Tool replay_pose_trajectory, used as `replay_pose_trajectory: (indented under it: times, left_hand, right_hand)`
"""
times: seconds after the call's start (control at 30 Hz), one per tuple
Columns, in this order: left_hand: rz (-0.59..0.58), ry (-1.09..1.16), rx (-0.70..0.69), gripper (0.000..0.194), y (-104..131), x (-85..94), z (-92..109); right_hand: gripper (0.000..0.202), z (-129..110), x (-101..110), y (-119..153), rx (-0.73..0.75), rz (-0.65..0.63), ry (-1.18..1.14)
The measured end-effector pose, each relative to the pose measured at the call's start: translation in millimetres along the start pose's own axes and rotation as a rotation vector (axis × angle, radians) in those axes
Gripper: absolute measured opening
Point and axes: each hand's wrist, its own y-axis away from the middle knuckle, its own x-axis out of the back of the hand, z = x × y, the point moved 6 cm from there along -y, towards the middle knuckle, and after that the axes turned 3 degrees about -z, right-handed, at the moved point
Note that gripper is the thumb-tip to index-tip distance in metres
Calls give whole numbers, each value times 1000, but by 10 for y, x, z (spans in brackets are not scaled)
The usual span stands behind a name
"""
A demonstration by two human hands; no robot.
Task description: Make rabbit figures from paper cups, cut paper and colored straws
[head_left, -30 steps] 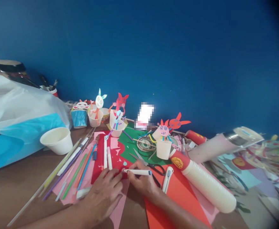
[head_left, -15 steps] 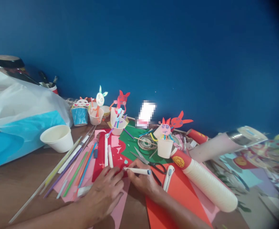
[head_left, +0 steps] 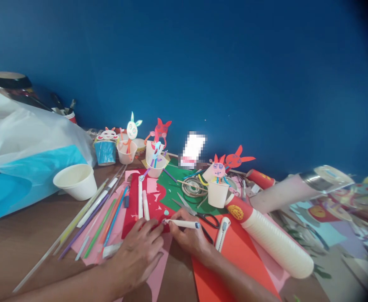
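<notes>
My right hand [head_left: 191,237] grips a white marker [head_left: 185,224] with a dark blue end. The marker's tip points left, touching or close to a small pale pink paper piece [head_left: 164,221]. Beside that piece, my left hand [head_left: 142,249] lies palm down with fingers stretched and a little apart, fingertips at its edge. Both hands rest by a red paper sheet [head_left: 130,220] with cut-outs. Black-handled scissors [head_left: 209,220] and a white utility knife [head_left: 223,235] lie just right of my right hand. Two white pens [head_left: 140,197] lie beyond my left hand.
Several decorated paper-cup puppets [head_left: 217,195] stand along the back. A stack of paper cups [head_left: 276,243] lies at right, over orange paper [head_left: 230,268]. At left are colored sticks [head_left: 100,228], an upright paper cup [head_left: 76,182] and a plastic bag [head_left: 29,167].
The marker and my right hand have shifted very slightly to the right. My left hand stays in the same place.
</notes>
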Motion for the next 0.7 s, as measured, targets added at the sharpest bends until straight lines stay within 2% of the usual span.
replay_pose_trajectory:
  times: [0.53,0.7]
  left_hand:
    - [19,-9,0,17,-14,28,4]
    - [-10,-2,15,17,-20,57,17]
  right_hand:
    - [8,-9,21,0,-16,2,2]
    - [8,-19,32,5,-20,-4,-2]
